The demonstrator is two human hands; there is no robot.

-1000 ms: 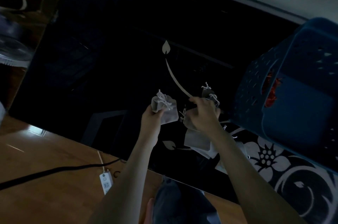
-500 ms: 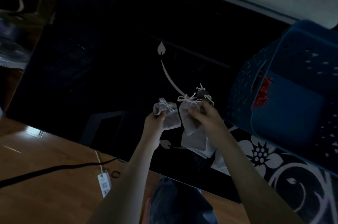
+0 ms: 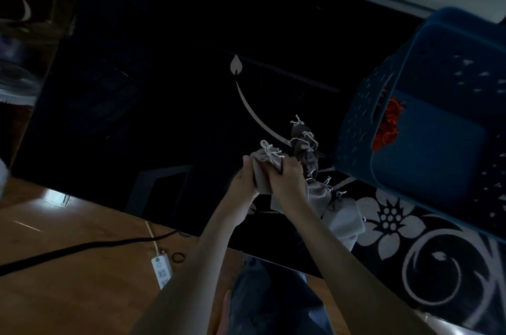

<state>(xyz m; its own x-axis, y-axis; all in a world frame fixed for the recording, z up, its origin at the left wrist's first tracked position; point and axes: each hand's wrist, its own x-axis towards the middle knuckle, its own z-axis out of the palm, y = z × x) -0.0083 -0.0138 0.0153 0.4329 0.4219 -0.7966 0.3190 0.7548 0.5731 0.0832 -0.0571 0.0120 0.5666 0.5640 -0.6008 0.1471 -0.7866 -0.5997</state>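
Hanging just above the black table [image 3: 164, 88], a grey drawstring pouch [image 3: 264, 160] is clutched from both sides: the left hand [image 3: 245, 180] is curled round its left edge, the right hand [image 3: 287, 178] curled over its right, fingers pressed together. More pouches [image 3: 342, 214] are heaped beside the right wrist, near a blue basket [image 3: 427, 129].

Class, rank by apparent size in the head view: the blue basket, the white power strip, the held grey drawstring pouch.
1. blue basket
2. grey drawstring pouch, though nearness to the camera flatters it
3. white power strip
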